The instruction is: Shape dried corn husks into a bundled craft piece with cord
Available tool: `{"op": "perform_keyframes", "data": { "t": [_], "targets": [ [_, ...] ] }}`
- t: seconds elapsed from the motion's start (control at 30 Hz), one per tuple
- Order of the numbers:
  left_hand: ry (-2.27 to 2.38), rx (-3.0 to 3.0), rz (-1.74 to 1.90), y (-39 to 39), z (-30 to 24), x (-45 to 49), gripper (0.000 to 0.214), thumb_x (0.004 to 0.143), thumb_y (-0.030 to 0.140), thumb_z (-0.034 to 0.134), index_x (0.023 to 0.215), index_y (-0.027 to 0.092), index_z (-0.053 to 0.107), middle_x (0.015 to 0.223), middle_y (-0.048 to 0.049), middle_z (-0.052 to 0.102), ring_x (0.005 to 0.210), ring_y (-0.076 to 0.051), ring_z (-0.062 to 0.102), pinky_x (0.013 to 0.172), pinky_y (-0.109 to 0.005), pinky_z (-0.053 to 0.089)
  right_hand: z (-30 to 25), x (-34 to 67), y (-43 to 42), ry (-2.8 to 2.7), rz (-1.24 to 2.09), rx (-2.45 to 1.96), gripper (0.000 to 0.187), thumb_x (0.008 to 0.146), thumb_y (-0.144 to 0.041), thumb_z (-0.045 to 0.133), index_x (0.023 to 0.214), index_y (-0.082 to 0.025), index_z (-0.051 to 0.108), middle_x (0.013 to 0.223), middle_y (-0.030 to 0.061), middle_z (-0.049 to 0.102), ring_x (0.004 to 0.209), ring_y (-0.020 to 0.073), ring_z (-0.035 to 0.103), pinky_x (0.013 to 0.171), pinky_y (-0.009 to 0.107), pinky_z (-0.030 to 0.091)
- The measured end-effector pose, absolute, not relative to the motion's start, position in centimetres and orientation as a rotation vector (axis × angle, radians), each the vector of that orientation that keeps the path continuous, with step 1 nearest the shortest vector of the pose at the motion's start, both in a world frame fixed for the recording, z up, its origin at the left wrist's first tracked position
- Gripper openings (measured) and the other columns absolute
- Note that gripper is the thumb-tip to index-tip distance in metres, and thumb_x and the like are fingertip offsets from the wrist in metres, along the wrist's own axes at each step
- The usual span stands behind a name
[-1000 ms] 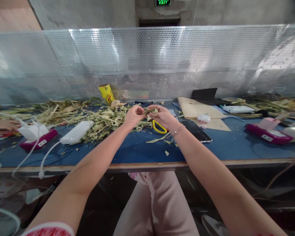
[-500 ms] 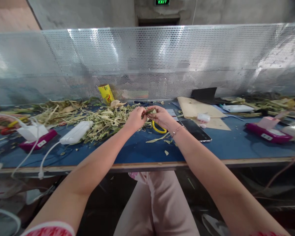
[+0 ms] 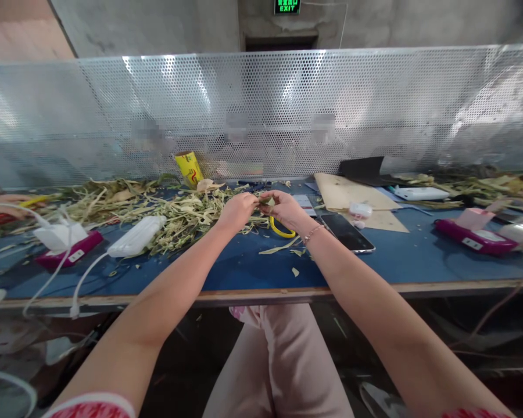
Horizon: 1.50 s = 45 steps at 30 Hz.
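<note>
Seated at a long blue table (image 3: 244,273), both bare arms stretched forward over its middle. Left hand (image 3: 236,210) and right hand (image 3: 286,209) brought together just above the tabletop, fingertips of both pinched on one small green leaf strip (image 3: 265,201) held between them, clear of the surface. Right wrist ringed by a thin bracelet (image 3: 312,231). Directly beneath and just behind the right hand, yellow-handled scissors (image 3: 281,229) lying flat on the blue surface, partly hidden by the hand. To the left of the hands, a wide heap of pale green and straw-coloured leaf scraps (image 3: 174,212), running on toward the far left edge; a few loose slivers (image 3: 283,248) near the front of the table. A dark phone (image 3: 347,233) just right of the right wrist, beside a sheet of brown cardboard (image 3: 353,200) bearing a small white earbud case (image 3: 359,209). A yellow can (image 3: 189,167) tilted against the perforated metal screen (image 3: 261,110) at the back. On the left, a white power bank (image 3: 136,235) with its cable, and a magenta box (image 3: 67,251); another magenta box (image 3: 475,241) on the right. Pale pink trousers (image 3: 279,360) below the table edge.
</note>
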<state>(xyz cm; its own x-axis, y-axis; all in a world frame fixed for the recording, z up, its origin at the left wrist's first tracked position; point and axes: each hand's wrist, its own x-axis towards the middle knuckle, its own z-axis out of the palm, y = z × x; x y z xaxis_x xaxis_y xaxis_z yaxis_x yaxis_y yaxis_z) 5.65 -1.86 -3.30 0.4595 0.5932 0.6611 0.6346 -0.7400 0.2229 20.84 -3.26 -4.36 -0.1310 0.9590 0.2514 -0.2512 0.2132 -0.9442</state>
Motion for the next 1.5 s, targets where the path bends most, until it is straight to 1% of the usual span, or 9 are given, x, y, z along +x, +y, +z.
{"op": "perform_keyframes", "data": {
  "t": [0.17,0.4,0.6,0.73,0.87,0.97,1.13,1.3,1.5],
  "targets": [
    [-1.352,-2.693,-1.485,-1.5,-2.9,5.5,0.009,0.065,0.014,0.061,0.058,0.019,0.063,0.061,-0.0011,0.063,0.061,-0.014,0.055,0.065,-0.027,0.044,-5.1,20.7,-2.5,-1.422,1.058,-0.829,0.029,0.053,-0.005,0.063,0.078,-0.018,0.058,0.074,0.0002,0.063,0.074,0.015,0.061,0.071,0.031,0.049],
    [-1.696,-2.76,-1.828,-1.3,-3.0,5.2,0.009,0.062,0.023,0.065,0.057,0.016,0.061,0.05,0.0001,0.058,0.051,-0.012,0.055,0.056,-0.025,0.045,-5.4,20.4,-2.3,-1.554,0.739,-0.952,0.028,0.055,-0.012,0.063,0.083,-0.018,0.06,0.08,0.001,0.062,0.067,0.0137,0.058,0.069,0.031,0.047],
    [-1.825,-2.711,-2.38,-1.3,-4.1,6.2,0.015,0.057,0.023,0.069,0.059,0.014,0.057,0.052,0.0016,0.057,0.049,-0.008,0.053,0.057,-0.025,0.048,-5.2,20.1,-2.9,-1.559,0.621,-0.949,0.027,0.057,-0.014,0.062,0.083,-0.02,0.06,0.075,-0.001,0.061,0.07,0.0145,0.056,0.072,0.031,0.044],
    [-1.893,-2.695,-2.594,-1.8,-4.0,6.8,0.016,0.057,0.02,0.068,0.066,0.015,0.057,0.055,0.002,0.058,0.05,-0.009,0.054,0.058,-0.026,0.049,-5.2,20.1,-2.7,-1.53,0.628,-0.928,0.02,0.058,-0.018,0.063,0.078,-0.02,0.062,0.073,-0.0015,0.061,0.069,0.0137,0.054,0.071,0.03,0.043],
    [-1.69,-2.934,-2.563,-2.2,-3.2,6.5,0.012,0.063,0.021,0.058,0.074,0.016,0.06,0.061,-0.0006,0.061,0.057,-0.011,0.058,0.061,-0.028,0.05,-5.0,20.3,-2.5,-1.35,0.883,-0.837,0.02,0.058,-0.028,0.066,0.075,-0.019,0.061,0.066,-0.0018,0.059,0.061,0.0116,0.052,0.063,0.028,0.044],
    [-1.436,-3.121,-2.364,-2.4,-2.9,6.2,0.019,0.063,0.018,0.051,0.078,0.016,0.062,0.069,-0.0025,0.065,0.066,-0.013,0.061,0.066,-0.029,0.051,-4.6,20.5,-2.6,-1.181,1.134,-0.743,0.024,0.053,-0.029,0.071,0.07,-0.018,0.059,0.062,-0.0023,0.057,0.061,0.0106,0.054,0.064,0.027,0.045],
    [-1.218,-3.052,-1.986,-2.7,-3.1,6.3,0.024,0.06,0.02,0.063,0.084,0.016,0.064,0.078,-0.0041,0.067,0.072,-0.013,0.061,0.069,-0.027,0.049,-4.2,20.7,-2.8,-1.092,1.279,-0.684,0.023,0.049,-0.024,0.075,0.064,-0.017,0.059,0.06,-0.0021,0.058,0.063,0.0097,0.056,0.068,0.026,0.046],
    [-1.345,-2.922,-2.182,-2.3,-3.4,6.4,0.032,0.065,0.044,0.064,0.078,0.015,0.065,0.065,-0.0025,0.064,0.06,-0.013,0.059,0.066,-0.029,0.05,-4.3,20.5,-3.0,-1.157,1.242,-0.653,0.029,0.045,-0.025,0.077,0.066,-0.017,0.059,0.06,-0.0025,0.058,0.062,0.0092,0.054,0.067,0.026,0.045],
    [-1.433,-2.775,-2.475,-1.6,-3.6,6.1,0.043,0.06,0.052,0.067,0.084,0.016,0.068,0.069,-0.0018,0.065,0.061,-0.012,0.059,0.065,-0.03,0.05,-4.2,20.4,-3.0,-1.205,1.159,-0.616,0.04,0.044,-0.019,0.075,0.082,-0.017,0.06,0.071,-0.0023,0.061,0.069,0.0098,0.055,0.073,0.026,0.045]
  ]
}}
